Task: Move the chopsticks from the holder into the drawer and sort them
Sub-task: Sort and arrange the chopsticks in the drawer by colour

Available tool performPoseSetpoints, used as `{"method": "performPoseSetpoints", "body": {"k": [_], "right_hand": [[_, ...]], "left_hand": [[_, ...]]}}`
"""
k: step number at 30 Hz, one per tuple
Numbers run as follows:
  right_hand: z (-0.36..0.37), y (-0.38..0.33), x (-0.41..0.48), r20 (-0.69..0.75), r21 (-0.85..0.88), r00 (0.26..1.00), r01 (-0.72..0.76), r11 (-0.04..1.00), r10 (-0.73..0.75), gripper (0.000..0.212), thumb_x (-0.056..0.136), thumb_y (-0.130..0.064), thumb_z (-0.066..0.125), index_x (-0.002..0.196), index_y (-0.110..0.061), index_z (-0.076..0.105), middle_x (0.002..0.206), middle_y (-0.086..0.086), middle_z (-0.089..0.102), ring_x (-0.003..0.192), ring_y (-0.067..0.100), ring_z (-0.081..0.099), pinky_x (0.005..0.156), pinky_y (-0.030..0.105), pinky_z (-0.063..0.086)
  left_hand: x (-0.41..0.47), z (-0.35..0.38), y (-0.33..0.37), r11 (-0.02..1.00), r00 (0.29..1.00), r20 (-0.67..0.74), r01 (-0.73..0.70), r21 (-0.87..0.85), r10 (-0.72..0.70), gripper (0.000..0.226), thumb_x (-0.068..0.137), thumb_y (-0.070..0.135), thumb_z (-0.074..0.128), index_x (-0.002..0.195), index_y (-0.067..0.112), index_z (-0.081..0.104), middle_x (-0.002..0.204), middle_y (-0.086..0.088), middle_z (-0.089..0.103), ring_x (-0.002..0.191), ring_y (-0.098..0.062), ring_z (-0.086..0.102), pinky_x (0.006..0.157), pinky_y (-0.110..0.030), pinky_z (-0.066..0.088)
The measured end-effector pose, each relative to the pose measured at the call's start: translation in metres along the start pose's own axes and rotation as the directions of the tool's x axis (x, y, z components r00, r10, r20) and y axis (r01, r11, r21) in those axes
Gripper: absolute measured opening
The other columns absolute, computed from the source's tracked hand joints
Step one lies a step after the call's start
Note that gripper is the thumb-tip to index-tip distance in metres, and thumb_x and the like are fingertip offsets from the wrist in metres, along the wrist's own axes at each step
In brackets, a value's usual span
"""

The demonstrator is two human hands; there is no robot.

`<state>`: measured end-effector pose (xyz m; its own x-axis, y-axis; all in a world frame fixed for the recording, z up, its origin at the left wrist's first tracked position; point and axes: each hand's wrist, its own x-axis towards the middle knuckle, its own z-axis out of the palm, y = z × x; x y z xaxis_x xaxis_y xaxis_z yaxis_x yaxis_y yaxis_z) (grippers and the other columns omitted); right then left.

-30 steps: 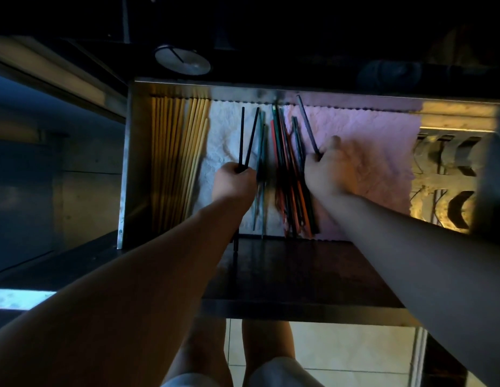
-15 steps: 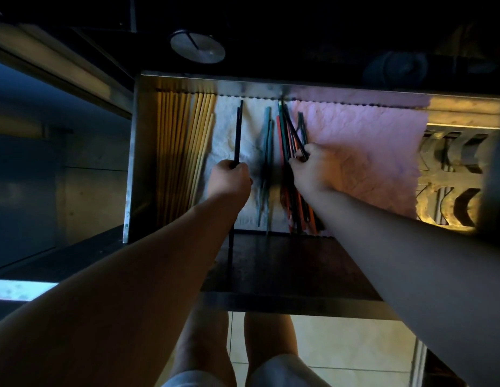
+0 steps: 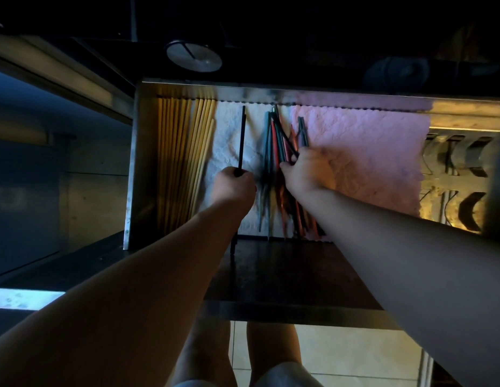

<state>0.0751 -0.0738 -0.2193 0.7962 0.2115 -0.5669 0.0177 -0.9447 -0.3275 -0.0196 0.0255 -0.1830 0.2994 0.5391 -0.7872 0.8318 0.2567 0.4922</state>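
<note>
drawer (image 3: 137, 169): pulled open, metal. Left wall stands upright just beside the yellow chopsticks. The back rim runs the full width under a dark counter.
liners: white liner (image 3: 228, 146) covers the left-centre floor and pink liner (image 3: 360, 163) the centre-right. They meet under the mixed bunch.
open room: a bare strip of white liner lies between the yellow chopsticks and the black chopstick. There is a wide bare stretch of pink liner to the right of the right hand, up to the liner's ragged edge.
right edge: beyond the pink liner is a side section (image 3: 452, 169) with shiny curved metal shapes, too blurred to name.
yellow chopsticks (image 3: 181, 163): lie in a row along the left wall, tips at the back rim. The rightmost ones slant slightly.
left hand (image 3: 233, 188): fist curled round the black chopstick (image 3: 241, 141). The stick points at the back rim over the white liner, and its rear end sticks out below the forearm. Can't tell if it's one stick or a pair.
mixed bunch (image 3: 271, 163): teal, red and orange sticks, loosely crossed, between the two hands.
right hand (image 3: 309, 171): knuckles up, fingertips pinching a dark chopstick (image 3: 283, 135) that slants across the top of the mixed bunch.
gap: the hands are near each other but apart.
counter: a round disc (image 3: 193, 55) sits above the back rim.
below: floor tiles (image 3: 341, 356) and the person's legs.
</note>
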Motion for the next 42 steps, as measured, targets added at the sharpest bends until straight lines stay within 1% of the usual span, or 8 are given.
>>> {"method": "performPoseSetpoints", "body": {"k": [4,9,15,19,26,31,37,42], "right_hand": [[-0.002,0.004,0.004,0.009,0.109,1.000,-0.030,0.994,0.029,0.033,0.087,-0.035,0.062,0.106,-0.008,0.064,0.105,0.011,0.068,0.097,0.029,0.065,0.083,0.036,0.054],[-0.011,0.022,0.004,-0.075,0.111,0.997,-0.025,0.994,0.033,0.021,0.085,-0.033,0.061,0.082,-0.013,0.065,0.077,0.007,0.064,0.082,0.029,0.066,0.065,0.025,0.043],[-0.017,0.026,-0.001,-0.222,0.130,0.975,0.014,0.991,0.016,0.021,0.086,-0.026,0.063,0.103,-0.014,0.056,0.080,0.002,0.062,0.073,0.024,0.062,0.064,0.036,0.053],[-0.014,0.015,-0.003,-0.171,0.151,0.982,0.109,0.983,-0.083,0.009,0.084,-0.023,0.061,0.080,-0.015,0.058,0.070,0.000,0.058,0.068,0.025,0.060,0.059,0.029,0.047],[-0.003,0.001,-0.002,-0.039,0.075,0.999,0.028,0.997,-0.026,0.022,0.085,-0.031,0.064,0.096,-0.013,0.065,0.099,0.009,0.070,0.092,0.029,0.065,0.080,0.037,0.054],[-0.003,-0.004,0.003,-0.003,0.111,1.000,-0.023,0.994,0.023,0.013,0.083,-0.026,0.062,0.090,-0.015,0.063,0.097,0.008,0.068,0.088,0.028,0.065,0.074,0.028,0.050],[-0.012,0.001,0.003,-0.051,0.102,0.997,-0.055,0.993,0.061,0.026,0.080,-0.029,0.058,0.093,-0.009,0.068,0.094,0.013,0.070,0.089,0.032,0.066,0.076,0.034,0.054],[-0.015,0.007,0.000,-0.098,0.097,0.995,0.005,0.995,0.005,0.037,0.088,-0.023,0.060,0.123,-0.015,0.052,0.106,0.008,0.068,0.098,0.029,0.065,0.083,0.036,0.053]], "left_hand": [[-0.001,0.000,0.000,1.000,1.000,0.015,-0.005,-0.001,0.005,0.029,0.089,0.011,0.050,0.062,0.022,0.050,0.073,-0.009,0.060,0.046,-0.013,0.042,0.048,-0.024,0.034],[-0.001,0.002,0.001,1.000,1.000,0.019,0.006,-0.001,-0.006,0.026,0.089,0.011,0.050,0.065,0.021,0.051,0.074,-0.009,0.061,0.045,-0.012,0.041,0.047,-0.023,0.034],[-0.003,0.007,0.003,1.000,1.000,0.027,0.002,0.016,-0.003,0.019,0.091,0.015,0.049,0.074,0.022,0.055,0.079,-0.005,0.068,0.044,-0.008,0.047,0.035,-0.014,0.034],[-0.003,0.008,0.002,1.000,1.000,0.014,0.009,0.022,-0.009,0.019,0.091,0.015,0.049,0.075,0.021,0.056,0.081,-0.005,0.069,0.045,-0.007,0.049,0.034,-0.014,0.034],[-0.003,0.008,0.002,1.000,1.000,-0.003,0.014,0.004,-0.014,0.019,0.091,0.015,0.050,0.074,0.023,0.056,0.077,-0.005,0.069,0.030,0.000,0.045,0.033,-0.013,0.034],[-0.002,0.008,0.002,1.000,1.000,0.000,0.020,0.003,-0.020,0.019,0.091,0.016,0.051,0.074,0.023,0.056,0.078,-0.003,0.068,0.040,-0.003,0.048,0.033,-0.013,0.034],[0.000,0.005,-0.001,1.000,1.000,0.008,0.007,-0.004,-0.007,0.023,0.090,0.013,0.050,0.069,0.022,0.055,0.072,-0.003,0.067,0.028,0.003,0.043,0.033,-0.013,0.035],[0.001,0.005,-0.003,1.000,1.000,0.014,0.003,-0.003,-0.003,0.022,0.089,0.013,0.051,0.070,0.021,0.056,0.071,-0.003,0.067,0.028,0.002,0.044,0.032,-0.013,0.033]]}}
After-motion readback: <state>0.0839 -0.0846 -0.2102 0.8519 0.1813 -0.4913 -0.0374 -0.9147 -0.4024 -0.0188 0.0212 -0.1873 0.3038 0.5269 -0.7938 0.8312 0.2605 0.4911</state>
